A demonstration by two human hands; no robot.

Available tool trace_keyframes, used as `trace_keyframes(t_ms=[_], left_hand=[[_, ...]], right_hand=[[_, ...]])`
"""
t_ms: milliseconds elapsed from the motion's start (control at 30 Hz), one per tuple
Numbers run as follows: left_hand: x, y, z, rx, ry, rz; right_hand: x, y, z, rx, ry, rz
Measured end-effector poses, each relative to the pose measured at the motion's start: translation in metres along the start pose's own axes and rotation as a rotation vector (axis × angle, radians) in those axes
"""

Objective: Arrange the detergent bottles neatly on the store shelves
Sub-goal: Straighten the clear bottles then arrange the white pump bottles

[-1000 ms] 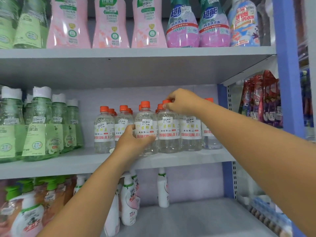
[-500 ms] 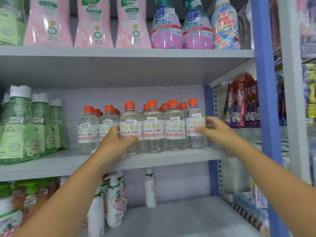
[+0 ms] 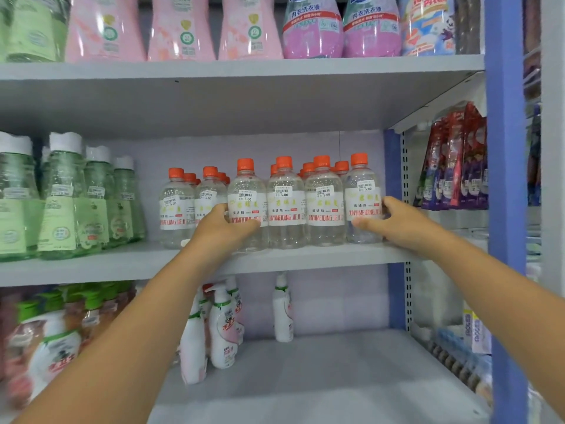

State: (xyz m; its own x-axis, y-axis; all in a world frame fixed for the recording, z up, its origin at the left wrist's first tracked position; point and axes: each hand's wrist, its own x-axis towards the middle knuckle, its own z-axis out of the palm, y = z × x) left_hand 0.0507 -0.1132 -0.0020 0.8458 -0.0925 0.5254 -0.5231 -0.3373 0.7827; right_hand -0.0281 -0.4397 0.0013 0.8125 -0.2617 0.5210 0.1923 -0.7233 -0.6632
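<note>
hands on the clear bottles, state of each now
Left hand: grips the third clear bottle.
Right hand: grips the rightmost clear bottle.

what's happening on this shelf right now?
A person is straightening a row of clear orange-capped bottles on the middle shelf. The left hand grips the bottle at the left end of the front run; the right hand holds the rightmost bottle, thumb across its label. The four bottles between the hands stand upright, side by side, labels forward. Green bottles stand to the left.

Both arms outstretched; left hand (image 3: pixel 224 228), right hand (image 3: pixel 394 223) fingers curled.
</note>
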Motion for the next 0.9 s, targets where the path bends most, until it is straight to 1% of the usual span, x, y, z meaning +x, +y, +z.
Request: trace_keyframes(t_ms=[67,133,167,200,233,267,300,333,367,400,467,500,533,600,667,733,833,900], left_hand=[[-0.008,0.007,0.002,0.024,0.042,0.026],[-0.028,0.008,0.001,0.064,0.131,0.137],[-0.044,0.004,-0.002,0.062,0.178,0.242],[-0.063,-0.006,-0.006,0.039,0.228,0.362],[-0.084,-0.021,-0.011,0.015,0.280,0.456],[-0.104,-0.042,-0.017,-0.001,0.335,0.498],[-0.121,-0.064,-0.022,-0.015,0.386,0.480],[-0.133,-0.088,-0.024,-0.040,0.421,0.404],[-0.142,-0.112,-0.025,-0.072,0.426,0.292],[-0.146,-0.136,-0.024,-0.095,0.404,0.165],[-0.148,-0.179,-0.022,-0.070,0.326,-0.063],[-0.146,-0.196,-0.023,-0.033,0.295,-0.137],[-0.142,-0.210,-0.024,0.000,0.270,-0.187],[-0.128,-0.229,-0.028,0.042,0.230,-0.235],[-0.108,-0.241,-0.027,0.067,0.191,-0.258],[-0.092,-0.253,-0.021,0.095,0.159,-0.252],[-0.073,-0.278,-0.011,0.134,0.116,-0.196],[-0.059,-0.291,-0.008,0.160,0.017,-0.230]], right_hand=[[-0.005,-0.006,0.000,-0.014,-0.009,0.006],[-0.013,-0.011,0.002,-0.014,0.035,0.010],[-0.019,-0.013,0.005,0.008,0.130,-0.015],[-0.030,-0.013,0.009,0.053,0.275,-0.067],[-0.045,-0.013,0.018,0.120,0.428,-0.174],[-0.064,-0.014,0.031,0.198,0.547,-0.312],[-0.085,-0.015,0.050,0.271,0.594,-0.429],[-0.103,-0.015,0.074,0.325,0.573,-0.501],[-0.116,-0.014,0.102,0.370,0.495,-0.515],[-0.124,-0.012,0.132,0.405,0.380,-0.471],[-0.128,-0.010,0.193,0.444,0.110,-0.281],[-0.123,-0.007,0.220,0.447,-0.025,-0.164],[-0.115,-0.003,0.244,0.432,-0.137,-0.063],[-0.093,0.002,0.285,0.356,-0.274,0.070],[-0.072,0.005,0.318,0.224,-0.339,0.130],[-0.056,0.007,0.348,0.143,-0.355,0.164],[-0.045,0.005,0.380,0.200,-0.308,0.182],[-0.043,0.003,0.396,0.239,-0.284,0.135]])
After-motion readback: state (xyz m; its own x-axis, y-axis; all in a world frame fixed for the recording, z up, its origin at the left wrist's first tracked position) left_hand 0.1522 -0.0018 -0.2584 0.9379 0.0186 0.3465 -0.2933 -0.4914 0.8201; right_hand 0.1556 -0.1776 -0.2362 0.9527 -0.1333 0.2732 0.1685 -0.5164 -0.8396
